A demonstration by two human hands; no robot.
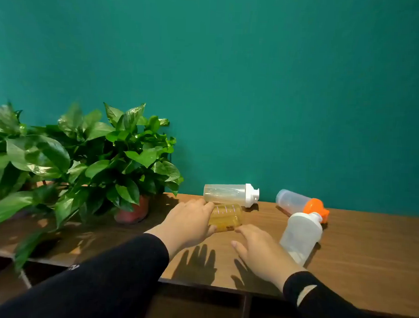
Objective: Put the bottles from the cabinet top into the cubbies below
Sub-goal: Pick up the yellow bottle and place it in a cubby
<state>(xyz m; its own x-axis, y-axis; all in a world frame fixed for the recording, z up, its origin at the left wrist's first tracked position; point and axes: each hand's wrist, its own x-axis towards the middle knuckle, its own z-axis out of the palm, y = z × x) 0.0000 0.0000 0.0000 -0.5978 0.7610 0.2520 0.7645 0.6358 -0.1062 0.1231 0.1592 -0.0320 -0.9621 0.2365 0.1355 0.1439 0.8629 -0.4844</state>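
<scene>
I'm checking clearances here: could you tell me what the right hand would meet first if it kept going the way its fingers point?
Most likely the amber bottle: the right hand has its fingertips just short of its near end, though depth is hard to judge.

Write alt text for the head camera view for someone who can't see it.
A person's left hand grips a yellow bottle lying on a wooden cabinet top, the right hand open beside it. Three more bottles lie nearby, with potted plants at left.
</scene>
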